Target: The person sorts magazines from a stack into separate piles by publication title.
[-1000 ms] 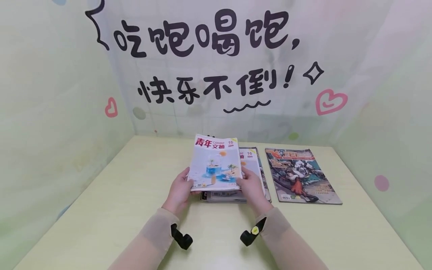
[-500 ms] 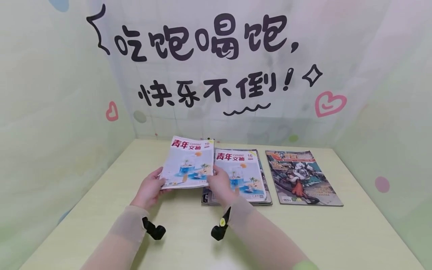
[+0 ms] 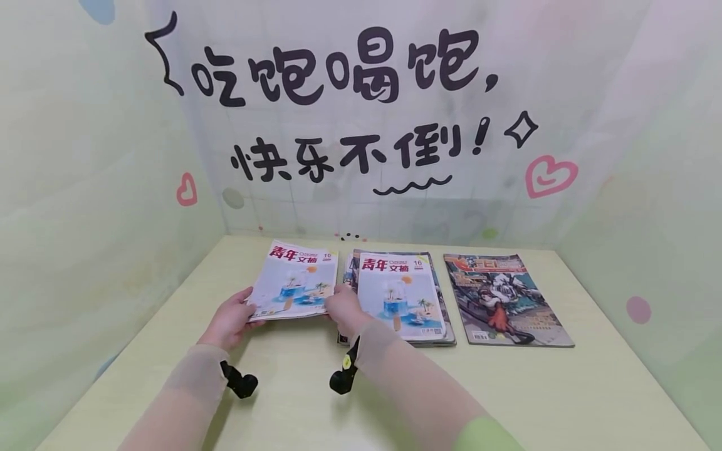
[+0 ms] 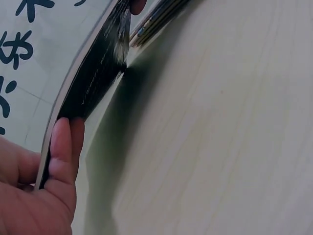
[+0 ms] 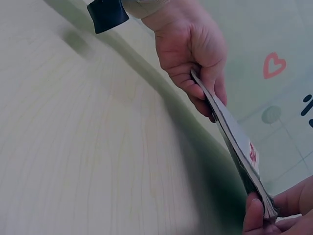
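Note:
Both hands hold a magazine [image 3: 296, 282] with a white and blue beach cover and red title, left of a stack. My left hand [image 3: 228, 319] grips its near left corner, thumb above and fingers underneath. On the near right corner, my right hand [image 3: 346, 310] pinches it in the same way. The left wrist view shows the dark back cover [image 4: 98, 63] raised at an angle over the tabletop, with a shadow below. In the right wrist view, its page edges [image 5: 234, 142] stretch between the left hand [image 5: 193, 44] and the right hand [image 5: 288, 210].
A magazine stack [image 3: 400, 294], topped by another copy with the same beach cover, lies right of the held one. Farther right lies a comic-style magazine [image 3: 502, 300]. Printed fabric walls [image 3: 350, 213] border the pale wooden table [image 3: 293, 401] at the back and sides.
Both hands have carried the magazine left from over the stack, then lowered it toward the table. The stack's matching top copy has come into full view. The comic-style magazine has stayed put.

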`<state>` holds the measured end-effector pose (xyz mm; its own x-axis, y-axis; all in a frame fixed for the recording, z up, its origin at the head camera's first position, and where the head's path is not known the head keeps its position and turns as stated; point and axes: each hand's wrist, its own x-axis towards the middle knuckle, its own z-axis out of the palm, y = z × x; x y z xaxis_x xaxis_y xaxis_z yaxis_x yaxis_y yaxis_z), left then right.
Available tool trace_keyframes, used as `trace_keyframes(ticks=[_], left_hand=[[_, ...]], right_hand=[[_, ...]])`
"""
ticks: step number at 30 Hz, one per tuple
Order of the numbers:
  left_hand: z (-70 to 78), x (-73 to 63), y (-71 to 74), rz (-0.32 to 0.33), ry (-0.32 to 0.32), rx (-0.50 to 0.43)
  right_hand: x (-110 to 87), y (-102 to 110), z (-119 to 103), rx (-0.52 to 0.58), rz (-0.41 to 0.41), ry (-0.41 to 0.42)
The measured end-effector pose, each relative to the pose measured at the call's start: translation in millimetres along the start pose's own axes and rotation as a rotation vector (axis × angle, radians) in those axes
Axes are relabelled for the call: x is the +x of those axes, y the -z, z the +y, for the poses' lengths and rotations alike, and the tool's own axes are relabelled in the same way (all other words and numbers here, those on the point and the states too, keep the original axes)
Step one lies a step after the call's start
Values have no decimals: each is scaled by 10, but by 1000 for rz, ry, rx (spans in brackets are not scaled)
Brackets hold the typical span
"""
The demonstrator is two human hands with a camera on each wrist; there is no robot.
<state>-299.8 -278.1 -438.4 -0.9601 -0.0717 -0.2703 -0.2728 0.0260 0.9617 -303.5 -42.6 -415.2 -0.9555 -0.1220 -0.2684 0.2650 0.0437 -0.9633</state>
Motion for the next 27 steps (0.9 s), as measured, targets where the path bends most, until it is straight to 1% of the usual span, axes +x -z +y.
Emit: trace_keyframes(ticks=[3, 6, 8, 10, 14, 16, 18, 22, 24, 27], left_hand=[[-33, 51, 34, 0, 6, 15], [-48, 109, 67, 9, 14, 43], [-48, 142, 88, 17, 21, 94], [-46, 172, 102, 33, 27, 159], [-37, 197, 109, 67, 33, 295], [-27, 192, 110, 87, 39, 358], [-14, 174, 117, 100, 47, 406], [22, 130, 128, 111, 76, 494], [51, 97, 115, 116, 92, 551], [99, 51, 50, 135, 89, 667]], right_hand=[[11, -30, 8, -27, 4, -19], [8, -53, 11, -57, 12, -20], [-1, -65, 17, -78, 12, -24], [-8, -76, 20, -75, 3, -41], [-20, -101, 24, -36, -20, -111], [-24, -114, 25, -13, -32, -132], [-39, -121, 19, -13, -38, -144], [-86, -97, 0, -72, -40, -166], [-113, -67, -10, -107, -45, -159], [-156, 6, -23, -144, -64, -126]])
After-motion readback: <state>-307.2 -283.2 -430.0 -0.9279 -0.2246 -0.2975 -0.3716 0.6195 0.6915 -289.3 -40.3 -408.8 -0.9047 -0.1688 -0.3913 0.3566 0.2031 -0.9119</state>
